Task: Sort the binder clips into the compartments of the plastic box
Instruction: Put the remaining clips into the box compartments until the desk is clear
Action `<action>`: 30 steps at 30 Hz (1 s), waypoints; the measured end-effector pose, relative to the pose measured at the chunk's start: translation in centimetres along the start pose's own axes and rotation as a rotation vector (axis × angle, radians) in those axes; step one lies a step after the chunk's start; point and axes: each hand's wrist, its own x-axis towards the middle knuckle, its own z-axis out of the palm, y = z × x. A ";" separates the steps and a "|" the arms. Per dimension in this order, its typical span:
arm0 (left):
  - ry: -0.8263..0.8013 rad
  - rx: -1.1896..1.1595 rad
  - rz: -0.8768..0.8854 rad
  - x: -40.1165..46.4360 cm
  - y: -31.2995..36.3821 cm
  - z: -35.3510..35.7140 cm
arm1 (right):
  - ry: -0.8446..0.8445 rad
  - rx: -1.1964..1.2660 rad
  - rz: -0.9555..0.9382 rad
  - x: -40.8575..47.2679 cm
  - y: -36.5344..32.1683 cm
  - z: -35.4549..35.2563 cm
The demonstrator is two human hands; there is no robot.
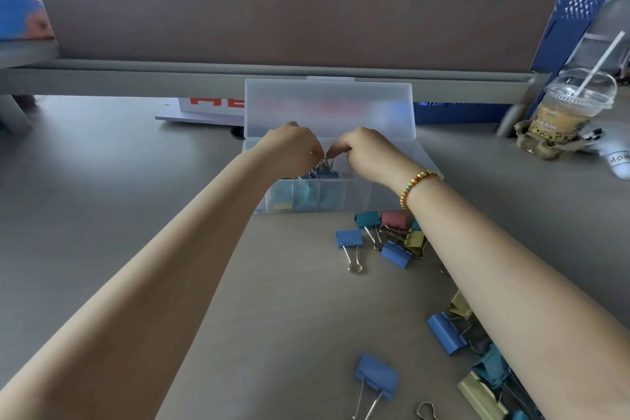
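A translucent plastic box (361, 198) stands open on the desk, its lid (329, 109) upright behind it. Several blue and teal clips show through its left compartments. My left hand (289, 147) and my right hand (366, 152) meet over the box, both pinching the wire handles of a blue binder clip (326, 171) that sits at the top of a compartment. Loose binder clips lie in front of the box: a blue one (349, 239), a pink one (393, 219), and several more under my right forearm (446, 331).
A grey partition (272, 3) closes off the back of the desk. An iced drink cup with a straw (567, 112) stands at the right in a cardboard holder. A blue perforated rack (576, 0) rises behind it. A white sign with red letters (211, 106) lies left of the lid.
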 end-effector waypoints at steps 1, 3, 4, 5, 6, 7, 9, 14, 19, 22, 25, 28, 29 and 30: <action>-0.033 0.044 -0.002 0.1 0.2 0.0 | -0.027 -0.027 -0.007 0.0 0.0 0.0; -0.098 0.093 0.019 0.3 0.6 0.2 | -0.073 -0.076 -0.010 -0.2 0.1 0.1; -0.104 0.091 0.023 0.4 0.7 0.2 | -0.068 -0.082 -0.008 -0.3 0.1 0.1; -0.092 0.069 0.019 0.4 0.6 0.2 | -0.037 -0.062 -0.005 -0.4 0.3 0.1; -0.062 0.027 0.017 0.4 0.5 0.0 | 0.005 -0.024 0.004 -0.5 0.5 0.0; -0.018 -0.025 0.019 0.3 0.4 -0.1 | 0.048 0.018 0.010 -0.6 0.8 -0.2; 0.067 -0.113 0.015 -0.4 0.3 -0.5 | 0.093 0.087 0.023 -1.1 1.3 -0.6; 0.268 -0.408 -0.033 -3.7 1.0 -0.3 | 0.226 0.209 0.035 -5.9 1.6 -1.3; 0.392 -0.528 -0.010 -8.6 3.9 1.8 | 0.310 0.312 0.066 -12.1 2.0 -0.5; 0.292 -0.501 0.029 -10.8 5.4 4.1 | 0.269 0.302 0.109 -14.7 2.3 0.3; 0.234 -0.440 0.055 -11.9 6.0 5.9 | 0.215 0.247 0.119 -16.0 2.5 1.2; 0.187 -0.428 0.059 -12.4 6.3 7.0 | 0.230 0.192 0.105 -16.8 2.6 2.1; 0.165 -0.416 0.063 -12.6 6.4 7.3 | 0.233 0.150 0.099 -16.9 2.7 2.4; 0.138 -0.390 0.064 -12.7 6.5 7.6 | 0.227 0.109 0.093 -17.0 2.8 2.6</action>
